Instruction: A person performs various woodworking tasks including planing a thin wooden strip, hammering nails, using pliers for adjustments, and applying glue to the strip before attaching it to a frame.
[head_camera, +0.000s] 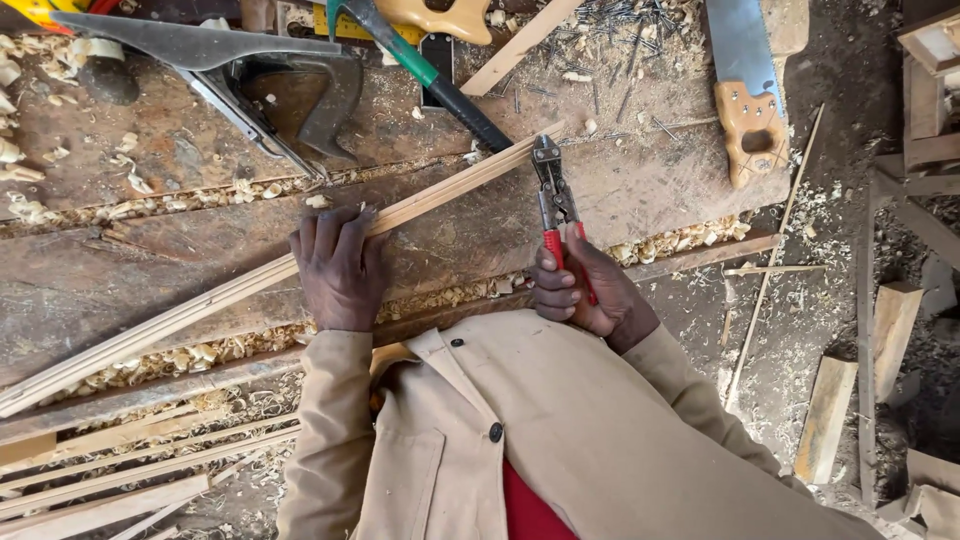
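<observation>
My left hand (338, 266) presses flat on a bundle of thin wooden strips (200, 305) that lie slanted across the worn workbench (120, 265). My right hand (585, 290) grips the red handles of a pair of pincers (555, 195). The dark jaws of the pincers sit at the upper end of the strips, near their tip. Whether the jaws bite the wood I cannot tell.
A handsaw (745, 85) lies at the bench's right end, with loose nails (620, 40) scattered beside it. A green-handled tool (430, 70) and a metal square (240, 70) lie at the back. Wood shavings (200, 350) line the bench. Offcuts (830, 415) lie on the floor at right.
</observation>
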